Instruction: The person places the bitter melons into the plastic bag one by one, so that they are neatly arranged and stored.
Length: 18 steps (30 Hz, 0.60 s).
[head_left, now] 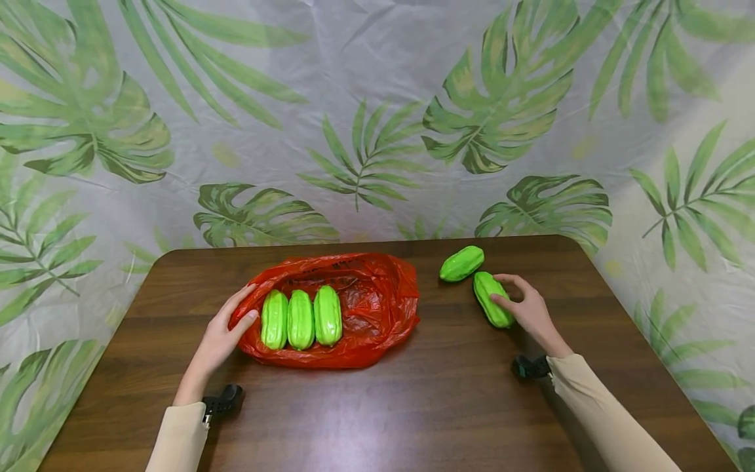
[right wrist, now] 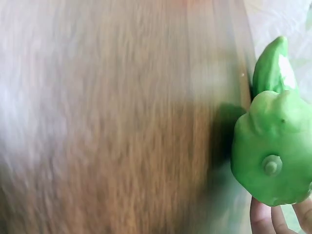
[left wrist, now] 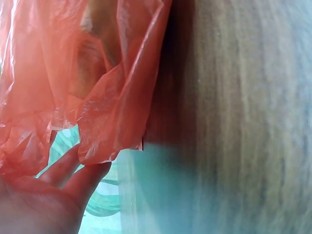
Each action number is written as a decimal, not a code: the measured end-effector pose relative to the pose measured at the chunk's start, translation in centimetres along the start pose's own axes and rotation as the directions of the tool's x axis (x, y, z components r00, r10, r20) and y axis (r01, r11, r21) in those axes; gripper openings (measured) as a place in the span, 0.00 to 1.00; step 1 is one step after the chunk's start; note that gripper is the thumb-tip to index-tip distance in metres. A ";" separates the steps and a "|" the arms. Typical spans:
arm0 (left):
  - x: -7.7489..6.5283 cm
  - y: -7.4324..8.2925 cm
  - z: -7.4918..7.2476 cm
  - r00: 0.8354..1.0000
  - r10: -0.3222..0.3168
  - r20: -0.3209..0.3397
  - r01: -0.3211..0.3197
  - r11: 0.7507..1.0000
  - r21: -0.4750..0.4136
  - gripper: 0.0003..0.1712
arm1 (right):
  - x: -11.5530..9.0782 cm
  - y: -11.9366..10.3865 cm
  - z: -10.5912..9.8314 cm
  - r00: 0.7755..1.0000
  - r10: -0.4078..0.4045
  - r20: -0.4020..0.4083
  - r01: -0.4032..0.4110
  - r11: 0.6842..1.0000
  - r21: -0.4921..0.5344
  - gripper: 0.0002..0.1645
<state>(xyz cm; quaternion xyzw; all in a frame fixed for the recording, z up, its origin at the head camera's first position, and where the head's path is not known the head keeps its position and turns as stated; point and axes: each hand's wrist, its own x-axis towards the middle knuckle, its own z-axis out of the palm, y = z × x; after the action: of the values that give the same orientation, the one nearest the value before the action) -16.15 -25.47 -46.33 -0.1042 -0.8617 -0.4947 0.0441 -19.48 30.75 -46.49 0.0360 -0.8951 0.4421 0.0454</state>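
A red plastic bag lies spread open on the table, with three ribbed green papayas side by side in its left half. My left hand holds the bag's left rim, thumb toward the inside and fingers along the outer side. In the left wrist view the thin red film hangs in folds over the fingers. To the right of the bag, my right hand grips another green papaya between thumb and fingers. Its blunt end with a small stem nub faces the right wrist camera.
One more green papaya lies just behind the gripped one, near the back edge of the brown wooden table. A leaf-patterned cloth hangs behind the table. Each wrist wears a black strap with a camera.
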 end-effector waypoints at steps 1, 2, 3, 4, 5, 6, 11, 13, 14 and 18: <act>0.0 0.0 0.0 1.000 -0.002 0.000 0.002 1.000 0.000 0.31 | -0.1 -0.1 0.0 1.000 -0.003 -0.003 0.003 1.000 0.007 0.29; 0.0 0.0 0.0 1.000 -0.003 0.000 0.003 1.000 0.000 0.31 | -0.1 -0.2 0.1 1.000 -0.004 -0.008 0.004 1.000 0.016 0.29; 0.0 0.0 0.0 1.000 -0.006 0.000 0.006 1.000 0.000 0.31 | -0.2 -0.3 0.1 1.000 -0.007 -0.011 0.007 1.000 0.026 0.29; 0.0 0.0 0.0 1.000 -0.006 0.001 0.006 1.000 0.000 0.31 | -0.2 -0.5 0.1 1.000 -0.009 -0.013 0.010 0.999 0.036 0.29; 0.0 0.0 0.0 1.000 -0.008 0.001 0.008 1.000 0.000 0.31 | -0.3 -0.6 0.2 1.000 -0.015 -0.015 0.015 0.999 0.043 0.29; 0.0 0.0 0.0 1.000 -0.010 0.001 0.010 1.000 -0.001 0.31 | -0.3 -0.8 0.2 1.000 -0.019 -0.018 0.020 0.998 0.053 0.29; -0.1 -0.1 0.1 1.000 -0.016 0.002 0.016 1.000 -0.001 0.32 | -0.5 -1.9 0.6 0.999 -0.041 -0.027 0.043 0.994 0.100 0.28; -0.1 -0.1 0.1 1.000 -0.015 0.003 0.015 1.000 0.003 0.32 | -0.5 -2.3 0.8 0.999 -0.044 -0.028 0.047 0.992 0.121 0.27; -0.1 -0.1 0.1 1.000 -0.015 0.004 0.015 1.000 0.005 0.32 | -0.5 -2.5 0.9 0.999 -0.043 -0.029 0.047 0.991 0.128 0.27; -0.1 0.0 0.1 1.000 -0.014 0.004 0.014 1.000 0.010 0.32 | -0.5 -3.3 1.3 0.999 -0.042 -0.026 0.045 0.988 0.147 0.28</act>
<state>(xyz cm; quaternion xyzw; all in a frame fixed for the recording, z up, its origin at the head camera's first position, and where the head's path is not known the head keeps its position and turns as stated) -16.09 -25.39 -46.43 -0.0988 -0.8650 -0.4904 0.0395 -18.72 27.71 -44.68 0.0537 -0.8584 0.5063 0.0625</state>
